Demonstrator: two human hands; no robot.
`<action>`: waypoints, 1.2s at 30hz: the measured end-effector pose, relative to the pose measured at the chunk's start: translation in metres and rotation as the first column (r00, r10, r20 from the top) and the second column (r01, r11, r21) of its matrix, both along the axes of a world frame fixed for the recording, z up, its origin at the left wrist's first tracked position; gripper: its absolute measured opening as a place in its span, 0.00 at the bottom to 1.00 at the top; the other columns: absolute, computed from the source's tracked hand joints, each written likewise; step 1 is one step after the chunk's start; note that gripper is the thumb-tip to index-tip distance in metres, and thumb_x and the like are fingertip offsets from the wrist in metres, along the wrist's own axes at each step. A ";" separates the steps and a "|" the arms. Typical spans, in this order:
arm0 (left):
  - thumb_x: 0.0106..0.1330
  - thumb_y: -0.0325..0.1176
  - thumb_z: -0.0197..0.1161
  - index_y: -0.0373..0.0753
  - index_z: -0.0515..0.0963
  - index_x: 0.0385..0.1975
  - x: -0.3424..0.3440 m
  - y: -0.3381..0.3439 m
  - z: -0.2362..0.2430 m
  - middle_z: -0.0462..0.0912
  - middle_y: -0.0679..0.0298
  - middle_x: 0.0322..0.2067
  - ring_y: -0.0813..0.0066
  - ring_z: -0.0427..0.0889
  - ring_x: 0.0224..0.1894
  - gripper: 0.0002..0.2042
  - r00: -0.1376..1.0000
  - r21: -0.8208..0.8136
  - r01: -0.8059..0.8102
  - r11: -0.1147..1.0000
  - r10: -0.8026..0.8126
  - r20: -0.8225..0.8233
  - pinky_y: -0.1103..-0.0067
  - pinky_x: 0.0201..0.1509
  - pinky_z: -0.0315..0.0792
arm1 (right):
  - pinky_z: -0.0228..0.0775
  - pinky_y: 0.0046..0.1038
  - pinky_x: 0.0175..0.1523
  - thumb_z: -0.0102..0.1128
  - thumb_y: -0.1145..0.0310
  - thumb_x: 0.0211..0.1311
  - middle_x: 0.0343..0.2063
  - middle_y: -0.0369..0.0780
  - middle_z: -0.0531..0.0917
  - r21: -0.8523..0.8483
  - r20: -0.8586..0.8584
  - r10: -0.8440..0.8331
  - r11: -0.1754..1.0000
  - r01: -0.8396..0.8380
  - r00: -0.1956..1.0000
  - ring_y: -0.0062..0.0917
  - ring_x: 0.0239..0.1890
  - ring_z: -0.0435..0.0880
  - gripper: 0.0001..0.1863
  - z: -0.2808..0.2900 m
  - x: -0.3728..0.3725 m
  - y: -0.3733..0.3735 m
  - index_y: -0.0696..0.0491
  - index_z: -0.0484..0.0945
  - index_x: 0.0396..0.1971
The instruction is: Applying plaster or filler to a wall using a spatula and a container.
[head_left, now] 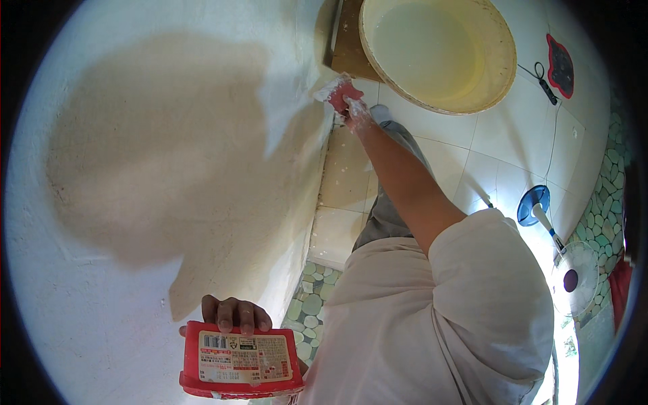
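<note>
My left hand (237, 314) is at the lower left, its fingers curled over the edge of a red plastic tub (191, 351). The tub's labelled side faces up, and white smears mark its lower rim; its inside is hidden. Farther off, my right arm stretches along the wall. Low by the wall's foot, my right hand (354, 111) grips a pinkish-red piece (339, 94) coated with white paste. Its exact kind is unclear. White paste also covers part of that hand and wrist. Beside me rises the pale plastered wall (135, 290), with shadows cast on it.
A large round basin (503, 74) of cloudy liquid stands at the far side, near a brown board (349, 40). To the right are a red-edged dark mat (560, 66), a power strip with cord (548, 92) and a standing fan (574, 279). Pale tiles (439, 142) meet pebble-patterned flooring (312, 304).
</note>
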State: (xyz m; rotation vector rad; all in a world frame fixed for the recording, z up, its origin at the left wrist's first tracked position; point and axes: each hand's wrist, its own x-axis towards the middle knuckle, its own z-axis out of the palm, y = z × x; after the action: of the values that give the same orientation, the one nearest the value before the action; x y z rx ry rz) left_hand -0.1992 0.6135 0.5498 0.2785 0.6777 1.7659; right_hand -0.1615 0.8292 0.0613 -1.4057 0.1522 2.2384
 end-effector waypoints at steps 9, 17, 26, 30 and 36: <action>0.67 0.43 0.51 0.42 0.64 0.38 0.005 0.006 0.003 0.77 0.54 0.45 0.56 0.79 0.47 0.12 1.000 -0.024 -0.004 1.000 0.005 0.008 0.58 0.50 0.73 | 0.67 0.24 0.24 0.58 0.68 0.57 0.20 0.32 0.76 0.371 -0.388 -0.370 0.775 0.511 0.844 0.22 0.21 0.75 0.06 0.043 -0.091 0.062 0.51 0.75 0.33; 0.64 0.57 0.46 0.44 0.67 0.41 0.005 0.001 0.006 0.77 0.57 0.46 0.60 0.77 0.50 0.21 0.998 -0.014 0.020 1.000 -0.019 0.052 0.60 0.56 0.70 | 0.71 0.27 0.36 0.54 0.71 0.58 0.32 0.37 0.79 0.591 0.188 -0.278 0.798 0.118 0.942 0.22 0.31 0.78 0.09 0.049 -0.055 0.052 0.54 0.77 0.38; 0.65 0.58 0.44 0.42 0.67 0.41 0.012 -0.003 0.005 0.78 0.56 0.43 0.59 0.78 0.47 0.23 0.994 -0.070 -0.074 0.995 0.079 0.079 0.59 0.54 0.71 | 0.70 0.30 0.35 0.56 0.65 0.59 0.24 0.39 0.80 0.388 0.241 0.149 0.891 -0.236 0.959 0.24 0.29 0.79 0.08 0.041 -0.088 0.042 0.54 0.78 0.31; 0.66 0.57 0.44 0.42 0.68 0.40 0.014 -0.009 0.001 0.78 0.55 0.42 0.58 0.79 0.46 0.23 0.988 -0.086 -0.094 0.992 0.104 0.118 0.59 0.53 0.71 | 0.69 0.32 0.37 0.55 0.64 0.60 0.25 0.42 0.81 0.610 0.375 0.090 0.725 -0.319 0.923 0.27 0.29 0.78 0.10 0.091 -0.084 0.040 0.55 0.77 0.33; 0.66 0.58 0.43 0.41 0.67 0.39 0.018 -0.022 -0.031 0.78 0.54 0.42 0.57 0.80 0.43 0.23 0.976 -0.133 -0.145 0.981 0.164 0.143 0.58 0.50 0.73 | 0.69 0.22 0.35 0.54 0.65 0.64 0.29 0.36 0.82 0.677 0.368 -0.050 0.698 -0.231 0.928 0.14 0.29 0.76 0.11 0.065 -0.029 0.007 0.57 0.78 0.38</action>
State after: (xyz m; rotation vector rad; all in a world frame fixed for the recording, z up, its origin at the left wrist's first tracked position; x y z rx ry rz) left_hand -0.1815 0.5913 0.5187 0.0061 0.7076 1.8635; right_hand -0.1901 0.8365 0.1263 -1.3311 -0.8541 1.7309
